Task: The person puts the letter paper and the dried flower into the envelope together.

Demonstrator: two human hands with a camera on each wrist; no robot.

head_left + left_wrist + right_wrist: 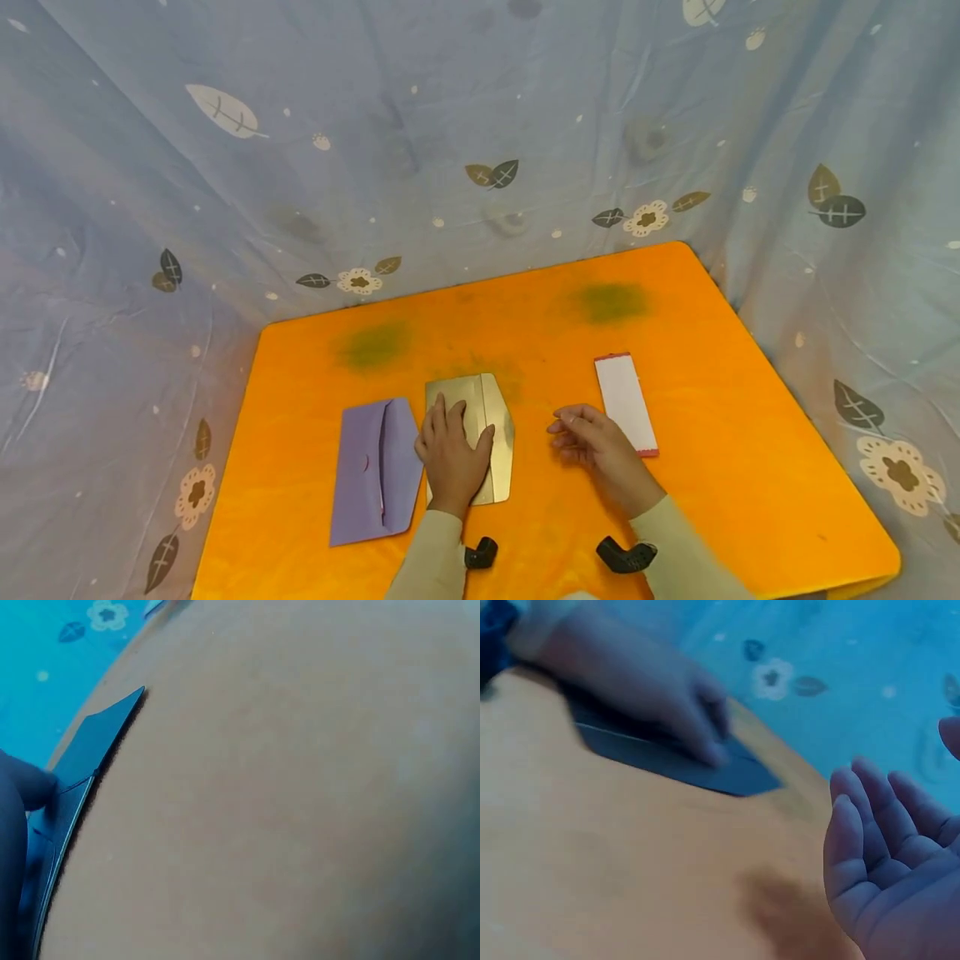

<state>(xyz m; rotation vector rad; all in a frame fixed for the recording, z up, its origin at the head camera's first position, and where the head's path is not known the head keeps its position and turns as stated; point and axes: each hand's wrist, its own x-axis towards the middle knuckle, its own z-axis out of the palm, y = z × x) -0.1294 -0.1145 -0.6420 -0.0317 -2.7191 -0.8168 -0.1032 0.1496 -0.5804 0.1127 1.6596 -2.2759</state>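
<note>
My left hand [453,462] rests on a gold envelope [467,390], fingers spread and thumb over the seam near its flap. The flap points right and lies unfolded. In the left wrist view, the envelope [97,742] looks dark, with part of a finger over it. Held in the air right of the envelope is my right hand [600,450], with loosely bent fingers and nothing in it. The right wrist view shows its palm [907,892] turned up. Just beyond that hand lies a white strip [626,404] with red ends.
A purple envelope [352,479] with its flap unfolded lies left of the gold one. Everything is on an orange-covered table [720,433]. Patterned curtains [420,125] hang behind the table and at both sides.
</note>
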